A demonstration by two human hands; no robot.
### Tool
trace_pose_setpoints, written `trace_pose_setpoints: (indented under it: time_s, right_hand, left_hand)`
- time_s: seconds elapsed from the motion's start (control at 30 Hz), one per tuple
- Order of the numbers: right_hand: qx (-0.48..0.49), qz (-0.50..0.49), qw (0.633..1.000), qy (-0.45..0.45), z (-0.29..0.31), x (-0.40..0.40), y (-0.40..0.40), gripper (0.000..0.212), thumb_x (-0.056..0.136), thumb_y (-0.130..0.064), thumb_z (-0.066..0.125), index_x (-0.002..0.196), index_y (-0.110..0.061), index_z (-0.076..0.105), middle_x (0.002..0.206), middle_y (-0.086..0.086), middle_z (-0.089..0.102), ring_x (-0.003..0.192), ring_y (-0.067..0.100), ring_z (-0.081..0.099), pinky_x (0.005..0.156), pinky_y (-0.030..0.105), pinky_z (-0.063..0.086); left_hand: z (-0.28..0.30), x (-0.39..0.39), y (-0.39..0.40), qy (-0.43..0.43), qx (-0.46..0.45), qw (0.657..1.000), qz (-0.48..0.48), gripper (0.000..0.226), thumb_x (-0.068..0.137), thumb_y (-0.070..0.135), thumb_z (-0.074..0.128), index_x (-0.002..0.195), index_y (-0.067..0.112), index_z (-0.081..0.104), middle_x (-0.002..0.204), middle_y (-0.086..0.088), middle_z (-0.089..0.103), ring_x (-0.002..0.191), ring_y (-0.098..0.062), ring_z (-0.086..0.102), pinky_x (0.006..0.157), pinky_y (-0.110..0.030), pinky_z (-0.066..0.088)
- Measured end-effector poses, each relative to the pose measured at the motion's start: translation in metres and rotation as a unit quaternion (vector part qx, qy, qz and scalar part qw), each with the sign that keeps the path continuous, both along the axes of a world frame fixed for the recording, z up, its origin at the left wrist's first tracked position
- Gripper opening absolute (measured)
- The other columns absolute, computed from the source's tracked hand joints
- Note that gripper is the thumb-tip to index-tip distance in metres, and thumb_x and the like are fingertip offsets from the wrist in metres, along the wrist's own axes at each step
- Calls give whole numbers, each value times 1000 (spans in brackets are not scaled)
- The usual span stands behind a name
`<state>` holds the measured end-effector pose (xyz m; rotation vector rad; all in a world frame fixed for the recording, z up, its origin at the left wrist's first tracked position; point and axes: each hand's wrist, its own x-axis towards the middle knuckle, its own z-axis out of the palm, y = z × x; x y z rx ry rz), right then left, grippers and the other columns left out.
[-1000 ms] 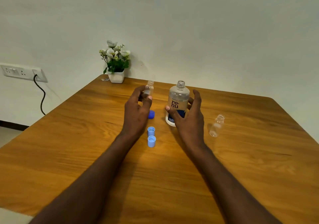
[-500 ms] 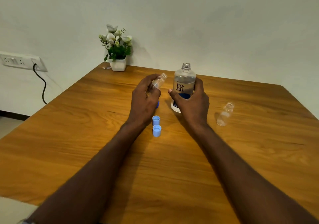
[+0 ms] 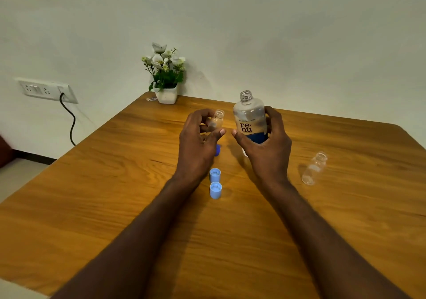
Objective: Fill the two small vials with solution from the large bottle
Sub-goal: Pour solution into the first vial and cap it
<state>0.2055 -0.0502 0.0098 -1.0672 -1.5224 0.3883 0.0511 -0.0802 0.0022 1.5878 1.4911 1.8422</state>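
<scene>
My left hand holds a small clear vial with its open mouth up and tilted slightly right. Beside it, my right hand grips the large uncapped bottle with the "re-nu" label, lifted off the wooden table. The bottle's mouth stands above and to the right of the vial's mouth. A second clear vial stands uncapped on the table to the right. Two light blue caps sit between my wrists, and a darker blue cap peeks out from behind my left hand.
A small white pot of flowers stands at the table's far left corner against the wall. A wall socket with a black cable is at the left, off the table.
My right hand closed around the large bottle and raised it off the table. My left hand has kept the small vial beside it, and its mouth is now more upright.
</scene>
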Motion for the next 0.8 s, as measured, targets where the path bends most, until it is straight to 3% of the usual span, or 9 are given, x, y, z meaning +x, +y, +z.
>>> trace_pose_setpoints:
  time_s: [0.17,0.4,0.5,0.67,0.8]
  right_hand:
    - [18,-2,1000,-23,-4,3,3,77,81,-44,88,147,-24,52,140,-7,64,123,9,62,92,33,63]
    - [28,-26,998,-54,-11,4,9,81,79,-46,88,148,-32,48,145,-8,61,129,16,60,99,57,57]
    - [29,-37,997,-63,-12,3,9,83,77,-40,91,148,-33,48,144,-5,62,129,17,61,100,58,56]
    - [33,-46,995,-86,-10,3,7,81,77,-35,92,147,-30,53,142,-5,64,127,17,61,105,57,51]
    - [24,-50,993,-108,-9,4,7,80,78,-34,92,148,-32,53,145,-8,61,132,15,56,110,50,41]
  left_hand:
    - [1,-2,1,11,5,1000,29,36,99,14,70,134,22,62,123,4,67,108,2,64,85,-11,52]
    - [0,-4,1,12,28,998,47,36,96,11,73,128,24,66,119,6,68,111,-8,65,89,-27,56]
    - [1,-6,1,27,33,998,56,36,95,11,74,128,25,66,121,5,64,112,-7,63,89,-25,55]
    - [1,-7,1,41,28,996,69,39,94,11,76,130,25,67,124,5,55,112,1,58,88,-9,48]
    - [2,-7,1,43,23,996,77,40,94,11,76,130,23,68,122,5,53,110,2,57,86,-6,45]
